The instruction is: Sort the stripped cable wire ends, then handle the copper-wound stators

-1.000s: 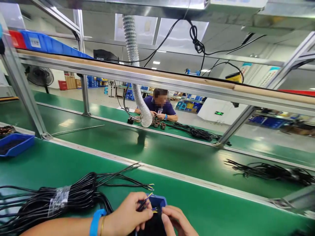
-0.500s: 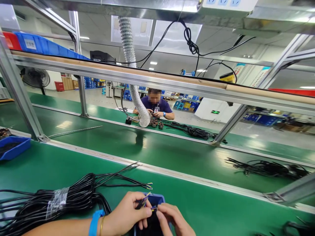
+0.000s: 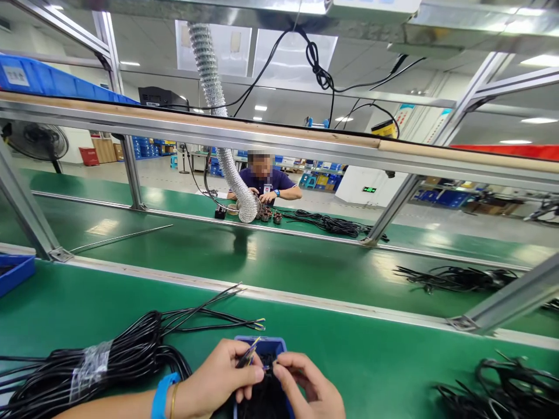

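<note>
Cables (image 3: 248, 355) sit pinched in the left hand (image 3: 225, 375) above a blue bin (image 3: 277, 344); the right hand (image 3: 312, 387) has fingertips nearly together, hold unclear. Wire-end handling seems underway, calling for steady, precise fingers.

Four (yes, four) black cable bundles (image 3: 135, 349), two benchtop blue bins (image 3: 20, 276), one silvery duct (image 3: 205, 61), one co-worker (image 3: 286, 181).

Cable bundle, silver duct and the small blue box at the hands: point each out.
Cable bundle (image 3: 138, 342), head view: on its black coils.
Silver duct (image 3: 209, 70), head view: on its upper length.
Small blue box (image 3: 271, 345), head view: on its far wall.
</note>
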`<state>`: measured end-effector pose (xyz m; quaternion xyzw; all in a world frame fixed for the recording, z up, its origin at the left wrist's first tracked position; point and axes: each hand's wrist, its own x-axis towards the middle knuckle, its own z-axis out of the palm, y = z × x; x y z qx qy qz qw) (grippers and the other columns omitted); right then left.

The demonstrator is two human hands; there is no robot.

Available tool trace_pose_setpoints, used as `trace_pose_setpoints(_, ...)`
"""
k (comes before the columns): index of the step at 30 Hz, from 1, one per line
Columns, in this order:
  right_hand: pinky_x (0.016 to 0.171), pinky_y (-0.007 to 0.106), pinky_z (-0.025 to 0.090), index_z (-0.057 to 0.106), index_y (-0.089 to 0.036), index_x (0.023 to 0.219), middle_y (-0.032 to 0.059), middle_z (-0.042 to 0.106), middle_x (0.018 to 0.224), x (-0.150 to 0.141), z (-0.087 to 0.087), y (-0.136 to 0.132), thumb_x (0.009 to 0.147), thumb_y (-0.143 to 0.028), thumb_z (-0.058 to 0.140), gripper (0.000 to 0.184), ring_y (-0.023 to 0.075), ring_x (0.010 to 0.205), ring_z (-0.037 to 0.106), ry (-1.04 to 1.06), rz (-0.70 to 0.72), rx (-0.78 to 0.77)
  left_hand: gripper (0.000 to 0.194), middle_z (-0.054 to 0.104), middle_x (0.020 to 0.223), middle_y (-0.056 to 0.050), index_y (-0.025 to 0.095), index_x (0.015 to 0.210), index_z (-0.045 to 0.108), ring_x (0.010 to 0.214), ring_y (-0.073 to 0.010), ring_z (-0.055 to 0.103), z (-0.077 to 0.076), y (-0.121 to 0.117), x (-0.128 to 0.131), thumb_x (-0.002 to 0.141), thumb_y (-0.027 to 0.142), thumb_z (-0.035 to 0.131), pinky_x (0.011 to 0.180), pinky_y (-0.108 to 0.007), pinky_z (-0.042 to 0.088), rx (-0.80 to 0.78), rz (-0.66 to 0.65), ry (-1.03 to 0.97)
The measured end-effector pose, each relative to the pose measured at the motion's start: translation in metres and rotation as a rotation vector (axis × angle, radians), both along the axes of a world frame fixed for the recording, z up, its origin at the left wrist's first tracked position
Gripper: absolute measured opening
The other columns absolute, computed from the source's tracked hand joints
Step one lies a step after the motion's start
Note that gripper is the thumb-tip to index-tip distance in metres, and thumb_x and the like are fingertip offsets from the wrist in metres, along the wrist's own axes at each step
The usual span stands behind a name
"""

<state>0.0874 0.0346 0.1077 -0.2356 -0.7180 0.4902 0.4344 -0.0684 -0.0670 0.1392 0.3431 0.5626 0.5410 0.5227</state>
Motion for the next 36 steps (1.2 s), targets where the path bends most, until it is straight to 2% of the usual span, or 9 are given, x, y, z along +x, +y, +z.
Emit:
trace_pose_setpoints(2,0.063,0.019,0.060,0.078,-0.022,0.083,0.0044,0.076,0.076,0.000,0.001,-0.001,0.084,-0.041,0.075,0.019,0.0177,0.065,0.073,-0.039,0.064,0.017,0.030,0.049,0.052,0.006,0.015,0.073,0.060,0.047,-0.0080,0.041,0.001,0.000,0.000,0.070,0.042,0.072,0.046,-0.020,0.030,-0.005,-0.005,-0.001)
trace_pose_setpoints(6,0.065,0.019,0.060,0.077,-0.022,0.082,0.0045,0.076,0.077,0.001,0.000,0.001,0.083,-0.042,0.075,0.021,0.0179,0.067,0.073,-0.020,-0.008,0.011,0.028,0.050,0.053,0.006,0.015,0.074,0.060,0.047,-0.0080,0.042,0.002,-0.001,0.000,0.070,0.040,0.071,0.046,-0.021,0.031,-0.001,-0.007,-0.003)
trace_pose_setpoints(8,0.065,0.019,0.060,0.077,-0.022,0.083,0.0044,0.076,0.078,0.002,-0.001,0.003,0.084,-0.041,0.074,0.019,0.0179,0.068,0.073,-0.036,0.013,0.023,0.028,0.050,0.053,0.006,0.015,0.075,0.060,0.048,-0.0081,0.042,0.001,-0.001,0.001,0.069,0.040,0.072,0.047,-0.020,0.031,-0.004,-0.009,0.000)
trace_pose_setpoints(11,0.065,0.019,0.059,0.077,-0.023,0.085,0.0030,0.075,0.077,0.004,0.001,0.006,0.086,-0.034,0.072,0.012,0.0173,0.068,0.073,-0.110,0.106,0.081,0.029,0.050,0.053,0.006,0.015,0.076,0.060,0.048,-0.0081,0.043,-0.001,-0.002,0.001,0.070,0.040,0.073,0.046,-0.020,0.032,-0.017,-0.011,0.003)
trace_pose_setpoints(16,0.065,0.017,0.057,0.077,-0.025,0.086,0.0009,0.074,0.076,0.005,0.005,0.007,0.087,-0.027,0.071,0.006,0.0154,0.066,0.071,-0.115,0.082,0.214,0.028,0.049,0.054,0.007,0.015,0.077,0.060,0.049,-0.0087,0.045,-0.004,-0.001,0.001,0.069,0.038,0.072,0.045,-0.019,0.033,-0.025,-0.019,0.011)
trace_pose_setpoints(22,0.064,0.019,0.059,0.077,-0.024,0.087,0.0020,0.075,0.075,0.007,-0.002,0.008,0.086,-0.033,0.073,0.010,0.0174,0.065,0.073,-0.137,0.117,0.106,0.027,0.048,0.053,0.007,0.015,0.075,0.058,0.048,-0.0082,0.045,-0.006,-0.001,0.000,0.069,0.038,0.072,0.045,-0.019,0.034,-0.018,-0.019,0.019)
trace_pose_setpoints(27,0.061,0.018,0.058,0.077,-0.024,0.086,0.0017,0.074,0.072,0.007,-0.003,0.010,0.085,-0.032,0.073,0.010,0.0164,0.061,0.071,-0.138,0.081,0.171,0.024,0.049,0.056,0.007,0.016,0.074,0.057,0.048,-0.0078,0.044,-0.006,0.000,0.000,0.066,0.034,0.070,0.042,-0.019,0.033,-0.037,0.010,0.054)
trace_pose_setpoints(36,0.062,0.020,0.058,0.078,-0.024,0.084,0.0027,0.075,0.073,0.007,-0.004,0.008,0.085,-0.036,0.073,0.013,0.0176,0.062,0.072,-0.147,0.102,0.116,0.025,0.050,0.056,0.006,0.015,0.074,0.058,0.047,-0.0076,0.044,-0.008,0.000,0.000,0.066,0.035,0.071,0.043,-0.019,0.034,-0.043,0.009,0.037)
